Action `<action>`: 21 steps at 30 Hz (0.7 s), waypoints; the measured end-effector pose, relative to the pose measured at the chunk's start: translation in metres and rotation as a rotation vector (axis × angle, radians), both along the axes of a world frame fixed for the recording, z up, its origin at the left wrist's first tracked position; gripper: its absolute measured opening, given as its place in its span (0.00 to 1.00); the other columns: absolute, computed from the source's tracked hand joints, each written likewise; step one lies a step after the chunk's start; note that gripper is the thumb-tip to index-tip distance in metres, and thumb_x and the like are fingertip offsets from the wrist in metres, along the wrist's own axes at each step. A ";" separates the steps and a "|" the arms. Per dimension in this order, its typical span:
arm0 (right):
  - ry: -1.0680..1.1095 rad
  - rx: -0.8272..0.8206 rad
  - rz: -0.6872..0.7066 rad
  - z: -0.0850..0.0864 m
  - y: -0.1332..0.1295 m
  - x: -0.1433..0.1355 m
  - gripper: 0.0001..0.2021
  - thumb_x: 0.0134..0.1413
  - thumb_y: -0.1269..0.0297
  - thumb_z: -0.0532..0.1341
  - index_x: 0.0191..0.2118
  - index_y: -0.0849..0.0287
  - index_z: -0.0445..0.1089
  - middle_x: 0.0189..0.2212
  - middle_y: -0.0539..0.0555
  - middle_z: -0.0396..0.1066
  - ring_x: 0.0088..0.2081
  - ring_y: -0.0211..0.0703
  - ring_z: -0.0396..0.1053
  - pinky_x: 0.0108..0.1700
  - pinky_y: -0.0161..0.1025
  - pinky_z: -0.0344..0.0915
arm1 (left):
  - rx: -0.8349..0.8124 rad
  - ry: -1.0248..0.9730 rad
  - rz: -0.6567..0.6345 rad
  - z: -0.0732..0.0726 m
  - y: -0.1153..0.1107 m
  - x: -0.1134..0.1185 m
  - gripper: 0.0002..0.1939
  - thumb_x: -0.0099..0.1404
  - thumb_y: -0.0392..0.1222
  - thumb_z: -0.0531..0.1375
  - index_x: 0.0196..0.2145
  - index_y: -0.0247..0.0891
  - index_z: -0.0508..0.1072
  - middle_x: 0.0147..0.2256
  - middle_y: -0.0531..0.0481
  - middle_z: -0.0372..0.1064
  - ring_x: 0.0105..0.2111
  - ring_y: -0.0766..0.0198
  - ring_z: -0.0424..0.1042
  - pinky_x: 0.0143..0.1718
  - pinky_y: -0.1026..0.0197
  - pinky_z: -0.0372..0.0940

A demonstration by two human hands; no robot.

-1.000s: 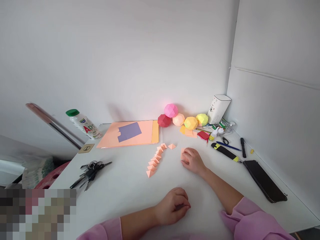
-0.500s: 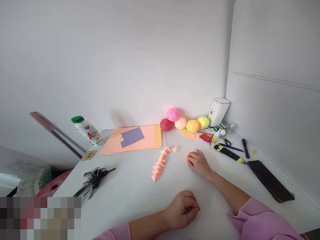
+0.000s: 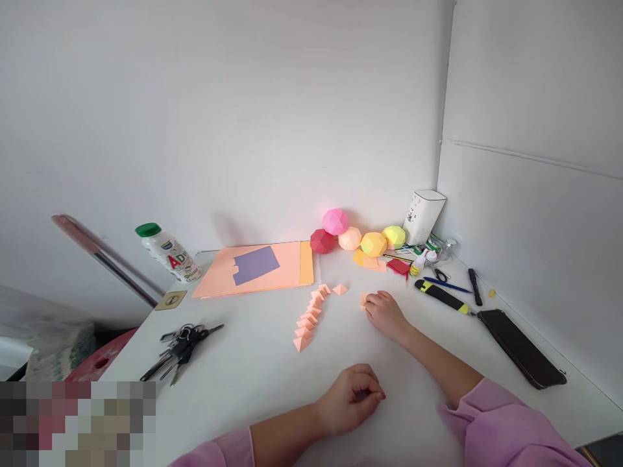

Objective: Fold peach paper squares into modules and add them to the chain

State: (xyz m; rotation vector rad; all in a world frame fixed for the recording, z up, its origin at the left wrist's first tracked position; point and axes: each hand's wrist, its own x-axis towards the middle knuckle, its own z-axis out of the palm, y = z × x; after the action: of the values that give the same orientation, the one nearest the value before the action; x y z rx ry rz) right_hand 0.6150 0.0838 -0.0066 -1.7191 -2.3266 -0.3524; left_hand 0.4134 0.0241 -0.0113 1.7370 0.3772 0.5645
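My right hand is closed at the fingertips over a small flat piece of peach paper. Only the paper's left part shows beyond the fingers. Nearer to me, my left hand rests curled on the white table, thumb and forefinger meeting, with nothing visible in the gap. Left of the right hand runs a slanting row of small folded peach paper pyramids, overlapping one another. One single peach paper pyramid sits apart, right of the row's far end.
Several faceted paper balls stand by the back wall. Peach sheets carry a purple paper. Keys and a bottle lie left; a utility knife, a glue bottle and a black phone lie right.
The view has shifted slightly. My right hand stays at the peach paper piece, and a little less of the paper shows. My left hand keeps its curled pose.
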 end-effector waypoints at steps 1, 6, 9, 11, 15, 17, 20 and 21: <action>0.010 0.020 -0.013 -0.002 -0.001 -0.001 0.12 0.50 0.80 0.54 0.25 0.60 0.71 0.27 0.55 0.70 0.30 0.42 0.67 0.46 0.43 0.59 | -0.041 -0.017 0.012 0.000 0.001 0.000 0.07 0.58 0.38 0.59 0.28 0.34 0.76 0.29 0.45 0.68 0.28 0.65 0.65 0.29 0.64 0.60; 0.113 0.171 -0.033 -0.007 -0.007 -0.002 0.12 0.51 0.78 0.54 0.24 0.59 0.70 0.29 0.55 0.71 0.38 0.46 0.67 0.52 0.48 0.56 | -0.470 -0.164 0.113 0.002 0.010 0.001 0.10 0.58 0.45 0.60 0.31 0.35 0.74 0.32 0.47 0.66 0.30 0.65 0.66 0.35 0.60 0.63; 0.180 0.242 -0.024 -0.005 -0.009 0.000 0.12 0.51 0.78 0.54 0.24 0.59 0.69 0.29 0.54 0.72 0.44 0.48 0.66 0.52 0.49 0.56 | -0.832 -0.257 0.203 0.007 0.019 0.002 0.10 0.58 0.43 0.61 0.35 0.34 0.72 0.37 0.44 0.68 0.37 0.60 0.68 0.41 0.56 0.63; 0.231 0.277 -0.016 0.000 -0.010 0.000 0.11 0.50 0.78 0.54 0.24 0.59 0.69 0.28 0.54 0.72 0.44 0.49 0.65 0.52 0.50 0.57 | -0.998 -0.301 0.203 0.011 0.025 0.001 0.11 0.59 0.41 0.60 0.38 0.33 0.71 0.40 0.41 0.68 0.41 0.56 0.69 0.44 0.53 0.63; 0.338 0.322 -0.003 0.012 -0.013 -0.003 0.10 0.50 0.77 0.54 0.26 0.59 0.69 0.29 0.53 0.72 0.45 0.49 0.65 0.50 0.49 0.60 | -1.214 -0.325 0.152 0.014 0.036 -0.001 0.14 0.62 0.42 0.56 0.42 0.30 0.67 0.46 0.35 0.67 0.49 0.51 0.67 0.53 0.48 0.57; 0.396 0.333 -0.005 0.018 -0.016 -0.005 0.10 0.51 0.76 0.54 0.27 0.58 0.70 0.29 0.54 0.72 0.45 0.50 0.65 0.49 0.49 0.61 | -1.269 -0.329 0.130 0.013 0.038 -0.002 0.16 0.62 0.42 0.56 0.45 0.29 0.66 0.51 0.33 0.63 0.52 0.51 0.64 0.55 0.48 0.54; 0.460 0.317 0.057 0.023 -0.023 -0.012 0.10 0.51 0.76 0.54 0.30 0.58 0.70 0.29 0.54 0.72 0.46 0.50 0.65 0.47 0.49 0.63 | -1.307 -0.363 0.102 0.011 0.040 -0.002 0.19 0.62 0.45 0.55 0.47 0.28 0.65 0.54 0.32 0.60 0.54 0.51 0.62 0.57 0.49 0.51; 0.475 0.295 0.103 0.024 -0.027 -0.016 0.10 0.51 0.76 0.53 0.30 0.57 0.70 0.29 0.54 0.72 0.45 0.49 0.65 0.47 0.48 0.64 | -1.311 -0.386 0.099 0.011 0.040 -0.002 0.20 0.62 0.47 0.54 0.46 0.28 0.65 0.53 0.32 0.60 0.54 0.51 0.62 0.57 0.49 0.51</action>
State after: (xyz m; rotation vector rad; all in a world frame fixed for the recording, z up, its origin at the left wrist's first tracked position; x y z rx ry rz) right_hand 0.5989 0.0569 0.0176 -1.3588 -1.9023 -0.2234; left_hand 0.4117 0.0643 -0.0005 0.3438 0.4113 0.5126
